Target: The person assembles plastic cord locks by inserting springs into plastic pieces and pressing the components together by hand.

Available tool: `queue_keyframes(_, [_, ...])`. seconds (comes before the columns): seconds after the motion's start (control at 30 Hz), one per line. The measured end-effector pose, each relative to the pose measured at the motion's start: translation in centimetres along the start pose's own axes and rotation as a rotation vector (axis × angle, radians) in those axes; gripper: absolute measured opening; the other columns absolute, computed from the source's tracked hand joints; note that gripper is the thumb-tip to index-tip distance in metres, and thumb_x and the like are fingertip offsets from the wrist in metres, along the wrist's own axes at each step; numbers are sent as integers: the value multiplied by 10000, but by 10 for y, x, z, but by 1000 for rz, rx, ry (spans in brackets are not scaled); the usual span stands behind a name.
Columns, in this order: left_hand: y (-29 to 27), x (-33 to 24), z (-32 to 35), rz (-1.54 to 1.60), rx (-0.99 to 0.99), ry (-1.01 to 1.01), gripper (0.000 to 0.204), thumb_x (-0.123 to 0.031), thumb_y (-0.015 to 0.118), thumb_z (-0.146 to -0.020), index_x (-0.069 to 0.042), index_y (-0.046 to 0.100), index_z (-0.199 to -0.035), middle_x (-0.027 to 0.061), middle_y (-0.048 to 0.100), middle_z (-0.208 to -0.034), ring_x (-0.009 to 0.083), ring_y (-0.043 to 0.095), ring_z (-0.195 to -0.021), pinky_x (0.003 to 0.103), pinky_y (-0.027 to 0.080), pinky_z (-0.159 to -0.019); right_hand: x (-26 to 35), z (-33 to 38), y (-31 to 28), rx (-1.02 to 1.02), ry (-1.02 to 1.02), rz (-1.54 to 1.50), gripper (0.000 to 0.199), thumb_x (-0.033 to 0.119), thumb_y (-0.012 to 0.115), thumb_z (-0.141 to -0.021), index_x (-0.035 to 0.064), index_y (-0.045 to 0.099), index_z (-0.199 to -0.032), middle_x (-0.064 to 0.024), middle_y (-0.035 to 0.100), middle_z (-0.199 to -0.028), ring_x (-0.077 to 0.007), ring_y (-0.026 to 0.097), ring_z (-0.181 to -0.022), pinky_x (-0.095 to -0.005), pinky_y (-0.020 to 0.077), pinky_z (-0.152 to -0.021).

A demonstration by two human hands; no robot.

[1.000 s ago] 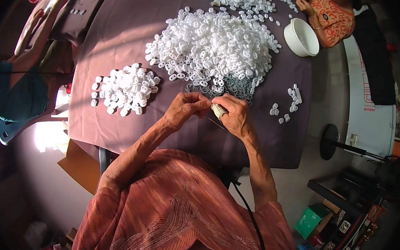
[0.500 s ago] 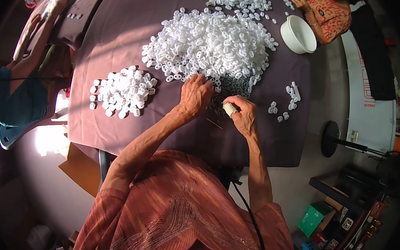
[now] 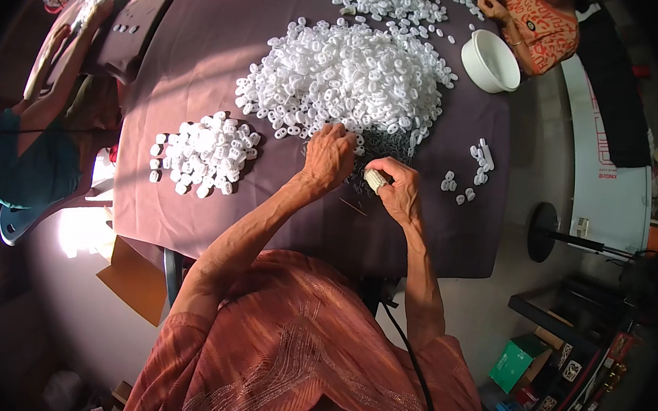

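My left hand (image 3: 328, 157) rests at the near edge of a big heap of small white oval plastic pieces with two holes (image 3: 347, 72). Its fingers curl downward, and the fingertips are hidden behind the knuckles. My right hand (image 3: 400, 189) is closed round a short cream-coloured ribbed piece (image 3: 375, 180), whose full shape the fingers cover. Between and beyond my hands lies a spread of small dark metal bits (image 3: 392, 145), too fine to name. To the left is a smaller heap of thicker white pieces (image 3: 213, 154).
A brown cloth covers the table (image 3: 281, 225). Several loose white pieces (image 3: 481, 162) lie at the right. A white tub (image 3: 485, 63) stands at the far right, near another person in orange (image 3: 544, 29). One more person in teal (image 3: 28, 155) sits at the left.
My left hand has shifted very slightly to the right at the heap's edge. My right hand keeps its grip on the ribbed piece and has barely moved.
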State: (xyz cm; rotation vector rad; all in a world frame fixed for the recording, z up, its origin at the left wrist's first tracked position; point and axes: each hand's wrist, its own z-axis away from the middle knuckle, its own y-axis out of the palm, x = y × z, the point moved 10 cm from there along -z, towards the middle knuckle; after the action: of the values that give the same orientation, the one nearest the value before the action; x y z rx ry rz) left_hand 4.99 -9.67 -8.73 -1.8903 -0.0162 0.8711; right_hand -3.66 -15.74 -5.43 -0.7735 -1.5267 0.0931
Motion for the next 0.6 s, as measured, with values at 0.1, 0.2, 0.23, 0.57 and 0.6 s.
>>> queue_keyframes(0.1, [4, -2, 1, -22, -8, 50, 106, -96, 496, -682, -38, 543, -758, 129, 526, -772, 291, 519, -771, 401, 421, -666, 3, -1, 1, 11, -6, 9, 178, -31, 506, -648, 20, 580, -802, -76, 587, -719, -174, 565, -604, -261, 437, -534])
queue_keyframes(0.2, [2, 6, 0, 3, 1, -45, 104, -92, 505, -676, -39, 532, -762, 134, 531, -779, 304, 520, -779, 405, 422, -659, 2, -1, 0, 14, -6, 9, 200, -43, 496, -640, 20, 583, -808, -72, 590, -722, -165, 563, -618, -252, 435, -560])
queue_keyframes(0.23, [2, 5, 0, 2, 2, -45, 104, -92, 505, -676, -39, 532, -762, 134, 531, -779, 304, 520, -779, 405, 422, -659, 1, -1, 0, 11, -1, 10, 220, -56, 490, -633, 23, 586, -814, -65, 593, -725, -155, 560, -633, -242, 431, -583])
queue_keyframes(0.57, [-8, 13, -3, 559, 51, -153, 103, -32, 589, -706, -19, 553, -802, 74, 584, -736, 220, 575, -704, 325, 464, -633, 12, -12, -15, -11, -12, -28, 175, -43, 519, -671, 24, 582, -820, -65, 585, -718, -143, 554, -615, -246, 428, -554])
queue_keyframes(0.6, [-10, 18, 1, 951, 103, -336, 98, -23, 597, -728, -9, 557, -816, 58, 594, -738, 178, 585, -685, 287, 467, -630, 14, -13, -20, -18, 12, -60, 194, -50, 521, -663, 27, 583, -830, -55, 587, -720, -134, 550, -622, -239, 429, -579])
